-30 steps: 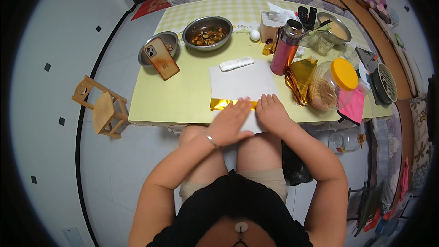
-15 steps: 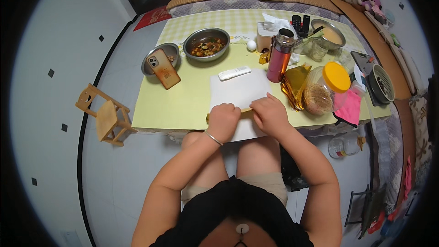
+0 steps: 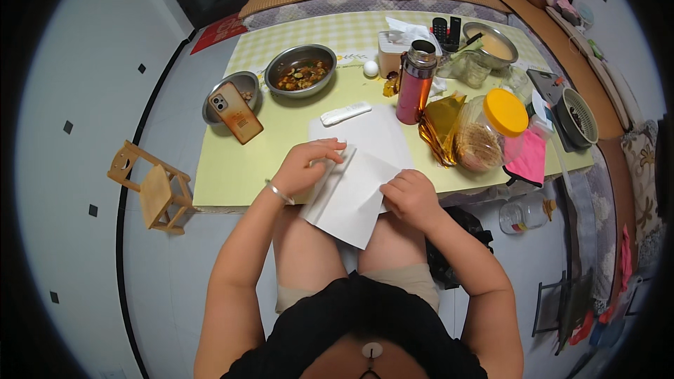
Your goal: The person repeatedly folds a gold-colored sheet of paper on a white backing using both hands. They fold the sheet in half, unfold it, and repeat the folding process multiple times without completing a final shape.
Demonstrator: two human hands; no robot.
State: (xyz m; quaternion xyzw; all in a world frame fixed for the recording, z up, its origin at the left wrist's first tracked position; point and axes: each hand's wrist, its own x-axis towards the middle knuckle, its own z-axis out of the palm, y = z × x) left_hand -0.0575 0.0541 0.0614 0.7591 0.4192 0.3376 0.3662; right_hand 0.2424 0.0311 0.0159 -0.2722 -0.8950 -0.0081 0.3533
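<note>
A sheet of white paper (image 3: pixel 358 196), with creased folds along its left side, lies tilted over the table's near edge and hangs above my lap. My right hand (image 3: pixel 411 196) is closed on its right edge, and a corner bends up there. At the upper left of the sheet is my left hand (image 3: pixel 307 167), its fingers stretched out and thumb apart, fingertips at the folded edge. Beneath lies more white paper (image 3: pixel 390 130) flat on the table. A white wrapped strip or packet (image 3: pixel 345 114) rests near that paper's far edge.
On the table (image 3: pixel 232 175) stand a thermos (image 3: pixel 417 84), gold foil sheets (image 3: pixel 442 123), a yellow-lidded jar (image 3: pixel 484 137) and a metal bowl of food (image 3: pixel 300 74). A phone (image 3: pixel 236 114) leans on another bowl. A small wooden chair (image 3: pixel 160 193) is at left.
The paper has turned and come toward me, its lower part now over my lap. My left hand has shifted left and loosened its fingers; my right hand has moved down. The golden strip no longer shows.
</note>
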